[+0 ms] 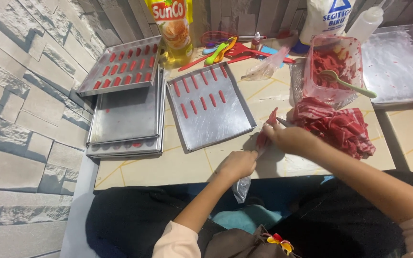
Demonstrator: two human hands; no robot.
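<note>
**Two hands on a red piping bag, trays half filled**

So both hands are on a plastic piping bag [263,138] full of red paste, right at the near edge of the tiled surface [178,165]. The left hand [237,165] has its grip closed around the lower, clear tail end of the bag, which hangs off the edge toward the lap. The right hand [290,138] has its grip pinched shut on the upper red part, just beside a crumpled red striped cloth [340,126].

Right in front of the hands sits a metal tray [225,122] with two short rows of little red strips piped on the far half, near half bare. To its left is a stack of trays [127,119], and another tray [123,67] leans against the wall, packed with strips.

Further back: a clear tub [335,67] smeared with red paste with a green spoon [347,83] in it, a yellow oil pouch [174,28], some colourful utensils [225,48]
</note>
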